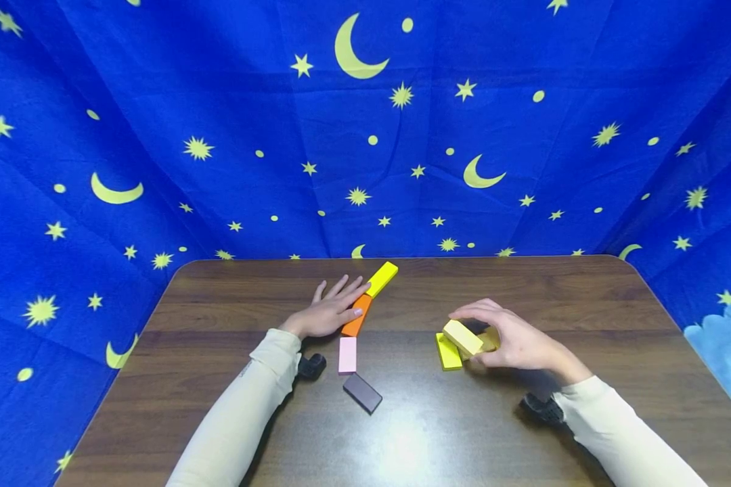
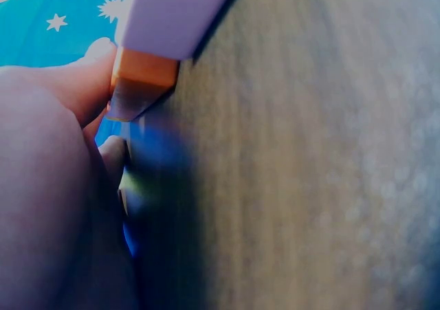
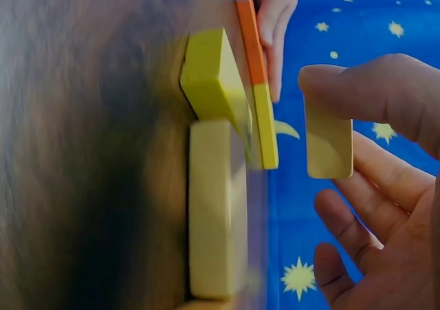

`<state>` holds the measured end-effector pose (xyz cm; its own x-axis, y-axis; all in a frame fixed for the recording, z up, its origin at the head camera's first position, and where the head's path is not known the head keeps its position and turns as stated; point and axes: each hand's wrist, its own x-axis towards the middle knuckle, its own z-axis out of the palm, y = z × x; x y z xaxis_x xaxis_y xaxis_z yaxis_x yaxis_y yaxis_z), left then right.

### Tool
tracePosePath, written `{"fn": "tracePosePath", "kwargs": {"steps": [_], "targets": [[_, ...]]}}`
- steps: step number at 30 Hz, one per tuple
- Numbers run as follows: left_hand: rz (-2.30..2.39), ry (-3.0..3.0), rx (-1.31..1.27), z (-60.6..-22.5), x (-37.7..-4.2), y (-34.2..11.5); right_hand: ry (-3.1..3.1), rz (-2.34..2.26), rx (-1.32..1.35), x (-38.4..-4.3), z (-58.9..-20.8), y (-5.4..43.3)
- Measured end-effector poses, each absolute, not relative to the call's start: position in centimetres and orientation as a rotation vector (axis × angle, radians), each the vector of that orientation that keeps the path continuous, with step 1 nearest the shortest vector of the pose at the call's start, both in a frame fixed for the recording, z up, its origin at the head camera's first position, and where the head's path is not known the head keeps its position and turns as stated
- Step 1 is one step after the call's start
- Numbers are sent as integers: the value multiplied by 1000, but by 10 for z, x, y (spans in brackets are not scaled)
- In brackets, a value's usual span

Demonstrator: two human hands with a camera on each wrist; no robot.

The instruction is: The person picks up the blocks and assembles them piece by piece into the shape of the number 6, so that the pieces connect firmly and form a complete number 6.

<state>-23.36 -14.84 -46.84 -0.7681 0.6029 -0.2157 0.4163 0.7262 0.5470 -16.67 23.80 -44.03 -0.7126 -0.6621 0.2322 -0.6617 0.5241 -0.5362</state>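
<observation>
My left hand lies spread, fingers straight, along an orange block and the near end of a yellow block. In the left wrist view the thumb is against the side of the orange block. Between thumb and fingertips, my right hand pinches a pale wooden block, raised above the table. Under it, a bright yellow block lies flat. A second pale wooden block lies beside that one, partly hidden by the right hand in the head view.
Below the orange block, a pink block and a dark grey block continue the bent line toward me. The brown wooden table ends at a blue curtain with stars and moons.
</observation>
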Motion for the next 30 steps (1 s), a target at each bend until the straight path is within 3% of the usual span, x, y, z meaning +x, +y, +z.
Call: {"fn": "tracePosePath", "kwargs": {"steps": [30], "targets": [[644,2563,774,-469,-234,-147,2503,-959,-1384,-147,-450,191]]}}
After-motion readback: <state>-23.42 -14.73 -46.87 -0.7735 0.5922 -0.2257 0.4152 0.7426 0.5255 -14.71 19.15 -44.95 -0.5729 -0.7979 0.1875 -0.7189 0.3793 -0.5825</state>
